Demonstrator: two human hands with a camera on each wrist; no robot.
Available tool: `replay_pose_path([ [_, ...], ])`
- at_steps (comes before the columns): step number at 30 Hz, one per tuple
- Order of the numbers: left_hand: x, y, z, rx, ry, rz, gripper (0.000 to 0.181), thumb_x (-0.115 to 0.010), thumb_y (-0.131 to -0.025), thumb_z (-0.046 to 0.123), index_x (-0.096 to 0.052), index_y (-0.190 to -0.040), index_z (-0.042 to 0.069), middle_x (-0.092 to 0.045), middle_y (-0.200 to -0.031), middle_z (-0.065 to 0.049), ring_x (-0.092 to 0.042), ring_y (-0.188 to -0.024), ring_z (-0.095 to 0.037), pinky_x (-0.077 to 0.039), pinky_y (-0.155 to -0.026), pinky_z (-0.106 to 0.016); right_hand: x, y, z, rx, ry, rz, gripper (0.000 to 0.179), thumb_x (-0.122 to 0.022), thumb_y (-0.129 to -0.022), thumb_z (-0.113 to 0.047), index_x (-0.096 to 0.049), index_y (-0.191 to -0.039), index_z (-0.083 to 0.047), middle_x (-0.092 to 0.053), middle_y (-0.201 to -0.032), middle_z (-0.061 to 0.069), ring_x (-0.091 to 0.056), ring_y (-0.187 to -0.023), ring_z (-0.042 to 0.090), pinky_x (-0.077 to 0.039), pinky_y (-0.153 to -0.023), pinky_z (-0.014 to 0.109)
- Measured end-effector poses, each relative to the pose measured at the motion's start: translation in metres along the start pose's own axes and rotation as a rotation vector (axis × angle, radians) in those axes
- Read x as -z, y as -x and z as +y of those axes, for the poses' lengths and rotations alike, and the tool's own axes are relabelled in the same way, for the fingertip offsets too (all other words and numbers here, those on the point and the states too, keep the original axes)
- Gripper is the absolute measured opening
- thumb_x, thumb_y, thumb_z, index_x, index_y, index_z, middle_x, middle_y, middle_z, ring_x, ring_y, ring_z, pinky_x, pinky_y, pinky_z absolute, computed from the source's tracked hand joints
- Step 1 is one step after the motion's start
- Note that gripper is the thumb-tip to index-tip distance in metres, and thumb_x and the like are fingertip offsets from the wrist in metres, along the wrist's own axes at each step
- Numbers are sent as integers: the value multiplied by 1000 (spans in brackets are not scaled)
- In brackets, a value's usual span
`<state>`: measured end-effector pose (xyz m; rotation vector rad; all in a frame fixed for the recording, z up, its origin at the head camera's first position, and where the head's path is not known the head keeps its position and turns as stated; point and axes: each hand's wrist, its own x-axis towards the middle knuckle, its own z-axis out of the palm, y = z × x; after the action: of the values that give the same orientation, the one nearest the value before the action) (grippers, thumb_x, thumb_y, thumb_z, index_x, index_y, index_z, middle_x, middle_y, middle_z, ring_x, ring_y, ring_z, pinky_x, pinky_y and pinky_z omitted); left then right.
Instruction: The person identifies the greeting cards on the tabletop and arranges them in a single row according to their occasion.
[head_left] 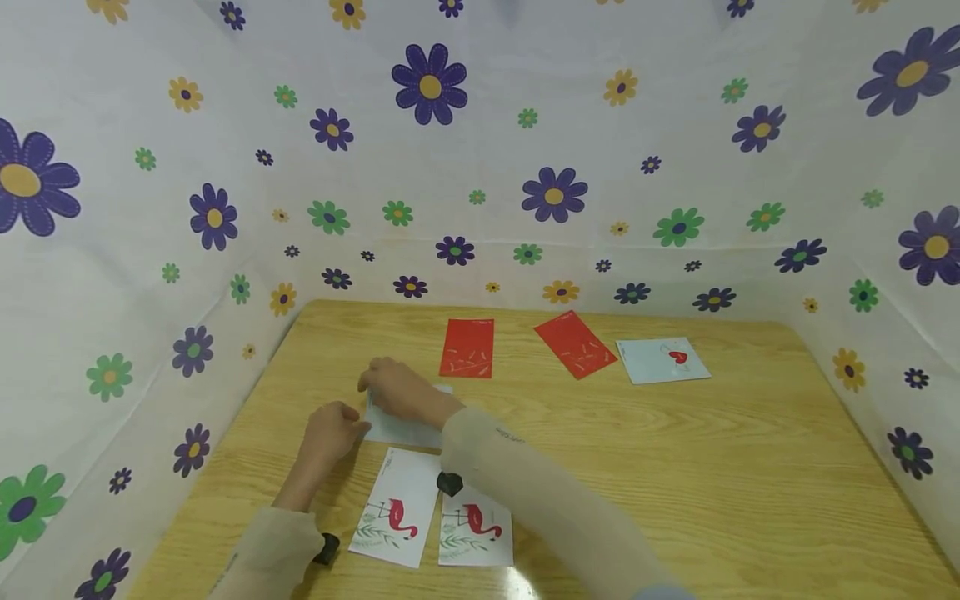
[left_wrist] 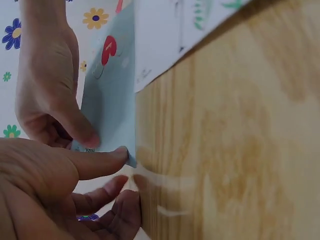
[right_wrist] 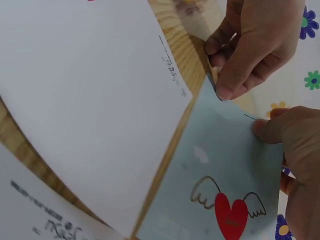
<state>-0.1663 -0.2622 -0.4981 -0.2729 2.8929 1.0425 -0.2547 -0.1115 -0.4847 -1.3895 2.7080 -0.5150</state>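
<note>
A light-blue card (head_left: pixel 408 432) with a winged red heart (right_wrist: pixel 231 216) lies near the left side of the wooden table, partly covered by my right hand and forearm. My left hand (head_left: pixel 330 433) pinches its near left corner, thumb on top, as the left wrist view shows. At the far left corner, my right hand (head_left: pixel 401 390) grips the edge with its thumb (right_wrist: pixel 267 131) on the card's face and the fingers mostly hidden behind. Just nearer lie two white flamingo cards (head_left: pixel 397 508) side by side, the right one (head_left: pixel 476 533) partly under my right sleeve.
Two red cards (head_left: pixel 467 348) lie toward the back, the right one (head_left: pixel 576 344) tilted. Beside it is another light-blue heart card (head_left: pixel 660 361). A white flower-printed cloth (head_left: pixel 480 150) stands around the back and sides of the table.
</note>
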Motion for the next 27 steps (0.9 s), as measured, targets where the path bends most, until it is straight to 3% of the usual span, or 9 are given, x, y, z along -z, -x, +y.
replay_pose_path([
  [3, 2, 0, -1, -2, 19, -2, 22, -67, -98, 11, -69, -104, -10, -70, -94, -21, -64, -80, -30, -52, -64, -38, 6, 0, 2, 16, -44, 41, 28, -63, -102, -6, -71, -129, -10, -67, -125, 3, -59, -120, 16, -43, -105, 22],
  [6, 3, -1, -1, -5, 21, 0, 20, -64, -100, 13, -71, -103, -6, -70, -89, -14, -61, -77, -24, -48, -62, -33, 14, 1, 3, 18, -83, 65, 27, -62, -103, -6, -71, -128, -7, -70, -126, 5, -62, -120, 18, -44, -105, 22],
  [16, 6, -6, 13, -51, 157, 32, 23, -61, -105, 18, -68, -110, -3, -70, -95, -14, -63, -78, -22, -48, -62, -30, 51, 15, 4, -23, -139, 123, 20, -67, -102, -10, -77, -118, -8, -75, -117, 1, -68, -110, 13, -50, -96, 19],
  [21, 11, -6, 24, -137, 224, 32, 26, -60, -106, 19, -66, -119, -3, -71, -108, -19, -70, -90, -30, -55, -68, -33, 74, 30, 7, -43, -164, 190, 18, -68, -101, -11, -77, -117, -8, -76, -113, 1, -69, -104, 13, -52, -91, 19],
  [27, 12, -6, 44, -212, 258, 50, 25, -62, -105, 19, -68, -121, 1, -72, -114, -16, -70, -102, -30, -58, -83, -39, 91, 61, 15, -51, -219, 375, 12, -70, -98, -5, -79, -106, -5, -76, -106, 6, -69, -95, 17, -54, -84, 22],
])
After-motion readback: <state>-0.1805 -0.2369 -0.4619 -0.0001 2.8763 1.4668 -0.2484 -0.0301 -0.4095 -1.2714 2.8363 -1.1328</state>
